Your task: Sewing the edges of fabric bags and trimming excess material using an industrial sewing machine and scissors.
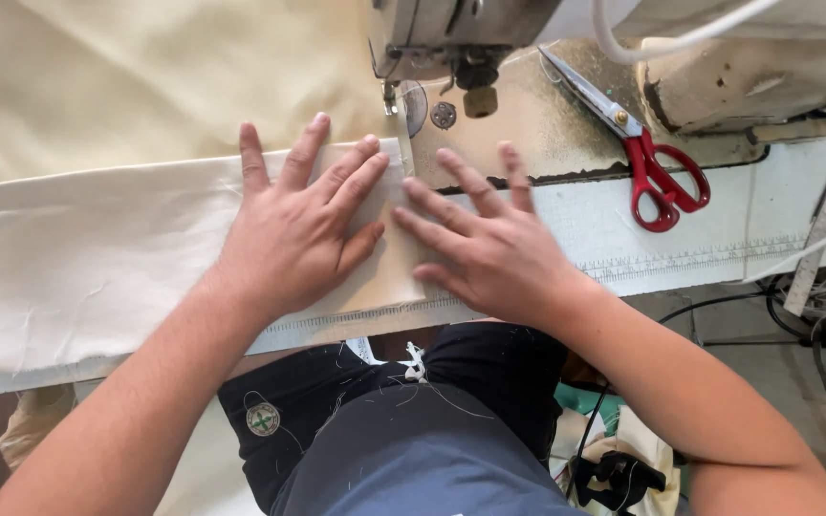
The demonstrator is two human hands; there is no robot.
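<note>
Flat on the worktop (681,250), the left hand (293,234) and right hand (489,250) press a folded cream cloth strip (97,258), fingers spread wide, gripping nothing, just short of the sewing machine's needle (396,105). Red-handled steel scissors (638,153) lie well to the right.

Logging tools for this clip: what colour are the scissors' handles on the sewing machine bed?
Red; the scissors have silver blades. Best seen in the head view, right of the needle.

We press our left hand (300,229) and right hand (489,244) flat, palms down, fingers spread, fingertips nearly meeting, forearms angled inward.
</note>
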